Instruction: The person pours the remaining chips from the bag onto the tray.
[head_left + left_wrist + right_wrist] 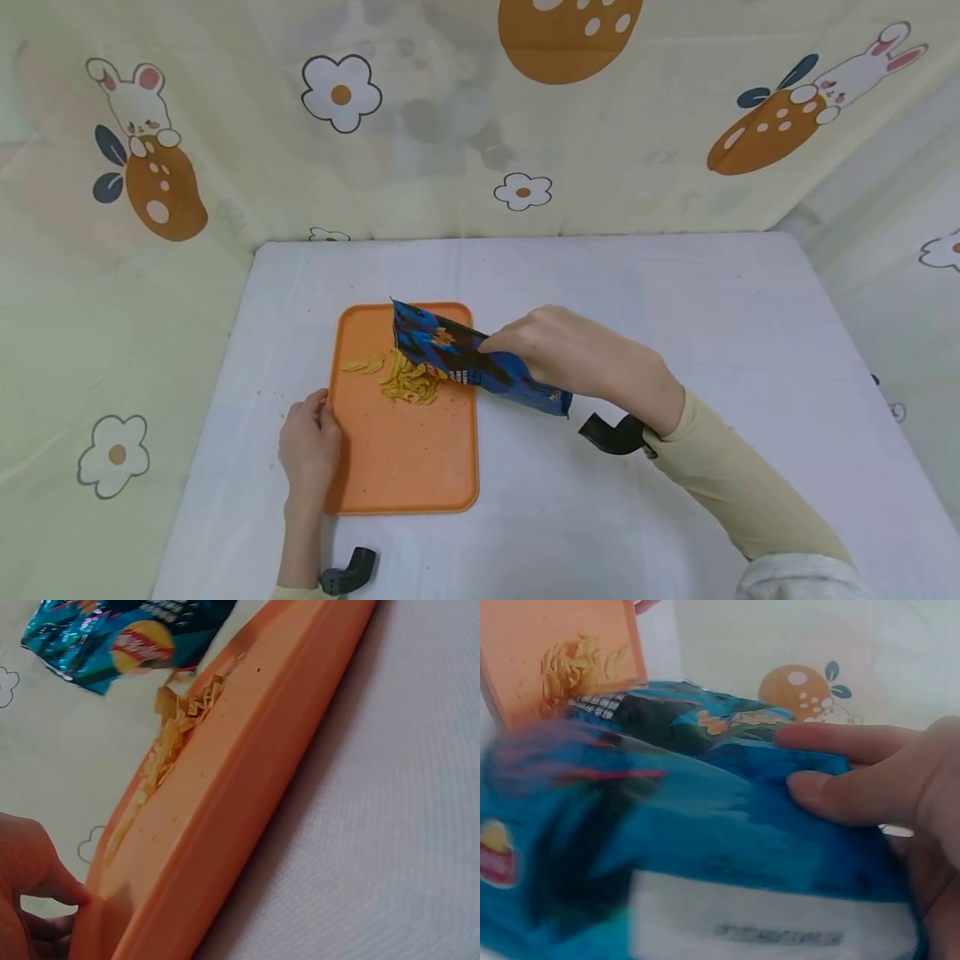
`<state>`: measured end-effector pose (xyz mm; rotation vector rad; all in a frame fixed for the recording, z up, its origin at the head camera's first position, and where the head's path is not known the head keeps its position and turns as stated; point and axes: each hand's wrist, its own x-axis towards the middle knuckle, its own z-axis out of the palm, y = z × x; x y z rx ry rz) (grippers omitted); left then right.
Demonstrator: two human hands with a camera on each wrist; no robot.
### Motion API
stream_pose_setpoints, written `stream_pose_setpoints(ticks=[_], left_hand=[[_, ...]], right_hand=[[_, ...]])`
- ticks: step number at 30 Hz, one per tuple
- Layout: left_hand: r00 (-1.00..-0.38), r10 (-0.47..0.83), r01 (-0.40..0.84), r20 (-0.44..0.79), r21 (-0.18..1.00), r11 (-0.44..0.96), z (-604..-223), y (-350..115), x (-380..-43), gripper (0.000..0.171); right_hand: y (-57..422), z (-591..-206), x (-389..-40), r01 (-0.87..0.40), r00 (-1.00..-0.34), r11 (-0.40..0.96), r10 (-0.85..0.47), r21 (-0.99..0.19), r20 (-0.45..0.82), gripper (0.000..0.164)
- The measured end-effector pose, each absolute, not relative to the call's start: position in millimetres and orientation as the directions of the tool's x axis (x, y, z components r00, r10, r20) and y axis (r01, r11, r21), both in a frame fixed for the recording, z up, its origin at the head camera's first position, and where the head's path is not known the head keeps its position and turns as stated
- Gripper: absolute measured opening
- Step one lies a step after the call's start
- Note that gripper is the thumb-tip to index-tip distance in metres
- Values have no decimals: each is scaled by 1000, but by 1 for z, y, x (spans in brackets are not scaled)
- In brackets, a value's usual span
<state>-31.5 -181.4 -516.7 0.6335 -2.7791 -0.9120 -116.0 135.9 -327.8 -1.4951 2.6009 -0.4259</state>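
Pinching bag (pixel 442 337) in right grip (pixel 566 348) and tray (pixel 405 467) in left grip (pixel 309 437), might spill chips (pixel 411 383) left onto desk (pixel 600 517) by shaking hard.

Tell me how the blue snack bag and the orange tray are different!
The bag is blue with pictures and writing, while the tray is plain orange. The bag looks thin and crinkly; the tray looks stiff, with raised edges. The bag slants in the right hand; the tray lies on the white table with yellow snack pieces on it. Both are being held, the tray by the left hand.
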Motion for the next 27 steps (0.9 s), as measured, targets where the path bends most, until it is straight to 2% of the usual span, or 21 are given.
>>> stream_pose_setpoints(ticks=[19, 27], left_hand=[[-893, -449, -375, -22, 587, 718, -515, -180, -32, 31], [-889, -456, -390, -41, 588, 709, -515, -180, -32, 32]], right_hand=[[145, -331, -116, -807, -527, 470, -846, -358, 78, 44], [154, -335, -115, -764, -575, 508, -816, -397, 62, 41]])
